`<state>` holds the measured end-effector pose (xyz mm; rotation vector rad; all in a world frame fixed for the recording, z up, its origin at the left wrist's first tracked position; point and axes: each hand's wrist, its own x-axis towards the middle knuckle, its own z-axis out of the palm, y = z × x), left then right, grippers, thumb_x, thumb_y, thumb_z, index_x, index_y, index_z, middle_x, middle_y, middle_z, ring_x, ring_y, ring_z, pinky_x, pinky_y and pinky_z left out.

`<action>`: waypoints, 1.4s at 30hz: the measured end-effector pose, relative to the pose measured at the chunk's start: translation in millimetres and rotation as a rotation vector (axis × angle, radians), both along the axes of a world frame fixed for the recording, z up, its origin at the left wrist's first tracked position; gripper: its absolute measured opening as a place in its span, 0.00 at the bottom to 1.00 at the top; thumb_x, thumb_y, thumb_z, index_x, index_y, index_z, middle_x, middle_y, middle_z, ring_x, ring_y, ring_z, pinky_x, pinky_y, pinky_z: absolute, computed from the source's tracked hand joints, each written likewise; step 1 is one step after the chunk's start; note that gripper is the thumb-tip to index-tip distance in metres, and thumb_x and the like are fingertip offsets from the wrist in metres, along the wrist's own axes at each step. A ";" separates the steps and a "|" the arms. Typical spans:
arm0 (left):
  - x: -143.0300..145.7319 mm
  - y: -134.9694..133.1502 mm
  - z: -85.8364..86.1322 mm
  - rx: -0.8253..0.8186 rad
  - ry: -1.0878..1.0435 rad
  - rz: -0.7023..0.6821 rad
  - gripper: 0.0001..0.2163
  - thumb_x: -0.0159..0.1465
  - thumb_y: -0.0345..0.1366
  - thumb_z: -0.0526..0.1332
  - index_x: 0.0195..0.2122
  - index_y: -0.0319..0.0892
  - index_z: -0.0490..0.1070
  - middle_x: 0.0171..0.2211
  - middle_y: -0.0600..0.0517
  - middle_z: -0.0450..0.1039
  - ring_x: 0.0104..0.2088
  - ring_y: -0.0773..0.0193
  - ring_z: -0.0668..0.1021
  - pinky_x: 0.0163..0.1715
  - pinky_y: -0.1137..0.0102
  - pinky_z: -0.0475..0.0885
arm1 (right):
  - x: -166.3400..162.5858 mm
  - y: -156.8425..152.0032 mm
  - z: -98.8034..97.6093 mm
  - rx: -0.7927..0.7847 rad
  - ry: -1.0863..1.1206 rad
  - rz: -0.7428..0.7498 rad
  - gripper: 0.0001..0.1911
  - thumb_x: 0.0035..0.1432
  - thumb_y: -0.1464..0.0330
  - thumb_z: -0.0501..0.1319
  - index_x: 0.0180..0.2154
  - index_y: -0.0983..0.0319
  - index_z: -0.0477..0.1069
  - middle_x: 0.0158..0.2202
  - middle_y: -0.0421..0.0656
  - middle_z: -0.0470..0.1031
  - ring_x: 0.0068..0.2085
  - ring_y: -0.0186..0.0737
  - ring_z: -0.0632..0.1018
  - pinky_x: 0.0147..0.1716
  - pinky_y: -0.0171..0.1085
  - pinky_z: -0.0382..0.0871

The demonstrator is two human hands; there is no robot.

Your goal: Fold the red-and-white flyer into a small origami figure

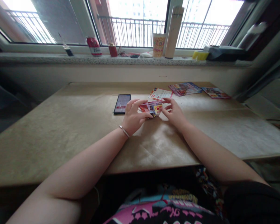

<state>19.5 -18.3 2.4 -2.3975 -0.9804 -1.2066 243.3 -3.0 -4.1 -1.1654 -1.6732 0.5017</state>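
Bright windows with pale frames [140, 15] stretch across twelve o'clock, above a smooth tan table [60, 140]. At two o'clock from the hands lies a fanned stack of glossy multicoloured printed cards [185, 88]; beyond it, nearer three, sits a single blue-and-pink rectangular card [216, 92]. The bare left hand [133, 116] grips a small red-and-purple glossy paper card with a yellow label [149, 107], thumb in front and fingers behind, tilted near the table's middle. The right hand [174, 112] curls at its three-o'clock edge; whether those fingers pinch or merely touch, I cannot tell. At nine o'clock, a dark-edged rectangular phone [122, 104] lies just beside the left knuckles, so a careless sideways swing could nudge it. Uneven pressure from the two hands might crease the thin card, and its upper edge could drag the white card with orange-red edging [162, 94] at one o'clock. That one is partly covered. Also hidden is the held card's back, so it may be several sheets; the fine print is unreadable.
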 end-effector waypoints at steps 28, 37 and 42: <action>1.5 0.9 -3.0 -0.362 0.123 -0.118 0.32 0.58 0.37 0.61 0.63 0.41 0.51 0.52 0.47 0.72 0.57 0.56 0.70 0.66 0.48 0.41 | 35.4 21.2 -10.4 0.088 -0.284 0.271 0.04 0.51 0.70 0.61 0.28 0.61 0.74 0.38 0.45 0.76 0.40 0.39 0.77 0.41 0.41 0.74; -1.7 -0.7 2.6 -0.343 0.338 -0.028 0.17 0.59 0.42 0.61 0.49 0.45 0.71 0.46 0.47 0.76 0.53 0.52 0.72 0.64 0.44 0.42 | 36.8 25.8 -19.2 0.094 -0.381 0.268 0.05 0.49 0.73 0.60 0.28 0.61 0.74 0.40 0.46 0.76 0.41 0.40 0.77 0.43 0.42 0.72; -0.8 -5.9 9.7 -0.243 0.439 -0.120 0.14 0.64 0.48 0.57 0.41 0.49 0.77 0.39 0.51 0.77 0.45 0.56 0.74 0.62 0.46 0.47 | 35.6 24.0 -16.4 0.119 -0.444 0.230 0.07 0.48 0.75 0.59 0.28 0.60 0.75 0.39 0.44 0.77 0.41 0.40 0.77 0.44 0.41 0.72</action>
